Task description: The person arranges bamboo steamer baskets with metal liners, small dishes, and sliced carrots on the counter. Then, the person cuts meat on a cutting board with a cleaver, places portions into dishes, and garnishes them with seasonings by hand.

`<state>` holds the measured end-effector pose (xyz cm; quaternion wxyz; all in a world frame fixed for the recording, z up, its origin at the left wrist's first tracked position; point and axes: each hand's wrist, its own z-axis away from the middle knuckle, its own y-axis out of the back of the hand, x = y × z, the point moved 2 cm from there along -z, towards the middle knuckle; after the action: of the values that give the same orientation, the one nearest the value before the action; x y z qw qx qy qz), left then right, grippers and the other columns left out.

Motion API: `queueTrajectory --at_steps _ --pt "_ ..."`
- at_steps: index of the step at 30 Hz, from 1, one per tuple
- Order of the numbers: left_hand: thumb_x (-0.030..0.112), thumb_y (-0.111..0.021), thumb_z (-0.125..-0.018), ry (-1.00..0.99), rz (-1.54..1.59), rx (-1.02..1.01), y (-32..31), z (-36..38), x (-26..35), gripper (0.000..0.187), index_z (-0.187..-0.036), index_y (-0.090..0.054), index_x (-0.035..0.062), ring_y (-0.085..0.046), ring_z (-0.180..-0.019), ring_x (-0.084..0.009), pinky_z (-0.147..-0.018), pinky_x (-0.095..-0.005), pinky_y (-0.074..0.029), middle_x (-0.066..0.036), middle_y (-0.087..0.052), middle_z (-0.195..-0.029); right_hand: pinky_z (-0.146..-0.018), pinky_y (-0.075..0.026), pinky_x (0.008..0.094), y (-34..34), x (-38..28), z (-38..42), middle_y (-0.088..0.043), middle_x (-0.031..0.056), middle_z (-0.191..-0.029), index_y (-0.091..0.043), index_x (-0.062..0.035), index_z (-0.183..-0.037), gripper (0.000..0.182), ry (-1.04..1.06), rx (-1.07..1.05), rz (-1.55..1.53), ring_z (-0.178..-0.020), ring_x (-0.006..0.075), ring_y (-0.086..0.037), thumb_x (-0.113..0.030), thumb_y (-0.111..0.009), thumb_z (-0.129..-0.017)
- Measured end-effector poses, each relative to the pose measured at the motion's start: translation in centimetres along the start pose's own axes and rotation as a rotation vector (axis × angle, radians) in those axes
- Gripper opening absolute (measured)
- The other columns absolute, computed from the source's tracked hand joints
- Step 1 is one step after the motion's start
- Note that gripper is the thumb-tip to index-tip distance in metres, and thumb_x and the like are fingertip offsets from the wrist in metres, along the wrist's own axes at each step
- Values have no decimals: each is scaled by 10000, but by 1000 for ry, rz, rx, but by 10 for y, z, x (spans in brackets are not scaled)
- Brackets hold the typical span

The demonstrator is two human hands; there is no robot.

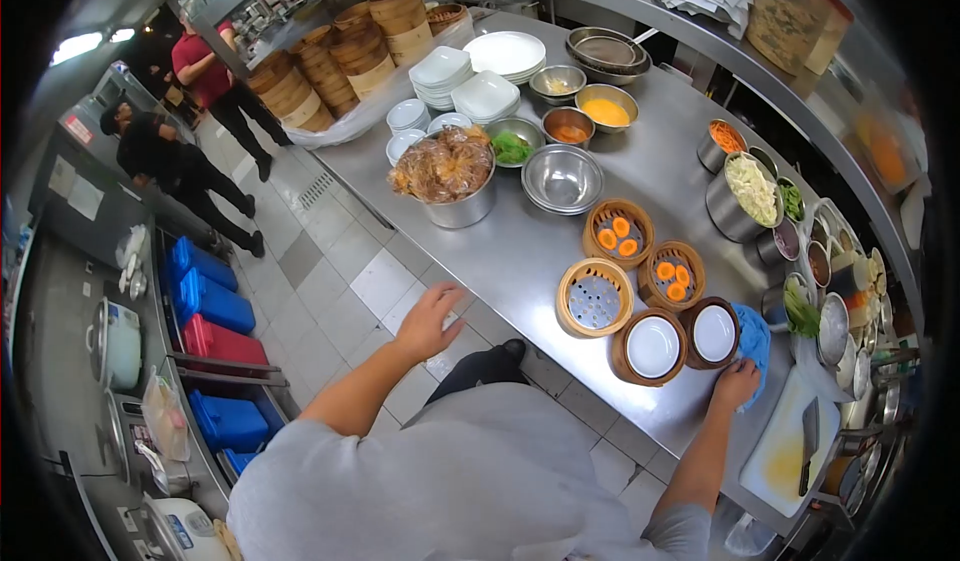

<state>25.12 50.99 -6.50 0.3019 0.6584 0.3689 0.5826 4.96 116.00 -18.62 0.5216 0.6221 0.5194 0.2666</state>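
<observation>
My left hand [430,322] hangs beside the table's edge above the floor, fingers apart and holding nothing. At the table's right side my right hand [736,384] is closed on the edge of a crumpled blue cloth [752,336]. Right by it stands a bamboo steamer basket with a white dish [715,334] inside, and left of that another basket with a white dish [655,347]. Behind them are a steamer with a perforated metal base [594,302] and two steamers with orange carrot slices [676,281] [621,235].
A knife [810,441] lies on a white cutting board [785,451]. Bowls, plates [505,53] and a pot with plastic-wrapped food [460,206] stand farther back. Ingredient tins [735,211] line the right side. Two people stand across the aisle, near stacked steamers [365,51].
</observation>
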Motion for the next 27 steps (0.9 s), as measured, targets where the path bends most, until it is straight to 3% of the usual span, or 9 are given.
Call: queueTrajectory --at_steps 3,8,12,14,18,21,24,26,27 --pt "149 -819 -862 65 -185 237 35 1 -46 606 -1411 -577 61 -560 -1297 -416 -1105 -462 -478 -196 -563 -1404 -958 -494 535 1 -11 23 -648 210 -1177 -695 -61 -1167 241 31 86 -15 -1079 440 -615 -177 -706 -955" --pt "170 -838 -859 124 -275 555 120 -109 -113 640 -1416 -560 24 -526 -1360 -439 -1130 -486 -449 -258 -561 -1439 -999 -484 536 15 -26 71 -644 218 -1241 -701 -92 -1236 279 59 80 -23 -1146 442 -599 -182 -676 -973" --pt "163 -856 -856 311 96 253 143 -188 -166 651 -1416 -558 14 -653 -1171 -408 -1009 -451 -540 -254 -638 -1332 -1098 -444 534 12 -44 112 -581 246 -1451 -657 -145 -1410 404 5 114 144 -1289 439 -562 -266 -582 -1031" --pt "235 -813 -912 418 -15 -61 159 -210 -167 496 -1300 -646 -26 -718 -947 -381 -880 -422 -571 -254 -732 -1103 -1136 -421 533 10 -48 122 -547 258 -1517 -627 -162 -1469 443 -31 80 200 -1341 433 -546 -300 -540 -1058" --pt "299 -746 -963 464 -100 -131 202 -242 -168 392 -1144 -715 -47 -722 -817 -368 -802 -424 -563 -239 -748 -883 -1162 -405 533 -3 -45 132 -505 273 -1564 -602 -183 -1509 459 -119 65 233 -1392 455 -513 -310 -498 -1080" --pt "259 -659 -987 260 -50 -81 214 -259 -170 331 -1064 -730 -55 -715 -774 -377 -761 -452 -549 -239 -740 -837 -1168 -403 533 -3 -50 135 -497 264 -1575 -615 -197 -1502 449 -150 79 236 -1396 464 -508 -299 -498 -1080" --pt "95 -621 -939 97 -87 -142 204 -274 -165 235 -1102 -734 -31 -717 -808 -374 -778 -449 -556 -206 -762 -908 -1174 -403 524 3 -57 133 -497 250 -1583 -612 -224 -1505 452 -210 55 253 -1403 453 -508 -321 -487 -1082" --pt "-22 -580 -884 -285 -22 337 203 -276 -156 271 -1095 -750 -4 -718 -833 -352 -773 -427 -560 -183 -755 -920 -1176 -404 520 6 -62 134 -498 241 -1586 -607 -241 -1510 454 -253 33 275 -1407 447 -508 -331 -482 -1082" --pt "-22 -580 -884 -290 -16 328 202 -281 -154 271 -1095 -750 -4 -718 -833 -352 -773 -427 -560 -183 -755 -920 -1177 -404 518 5 -59 134 -499 232 -1588 -598 -253 -1517 459 -248 33 264 -1409 444 -507 -336 -480 -1081"
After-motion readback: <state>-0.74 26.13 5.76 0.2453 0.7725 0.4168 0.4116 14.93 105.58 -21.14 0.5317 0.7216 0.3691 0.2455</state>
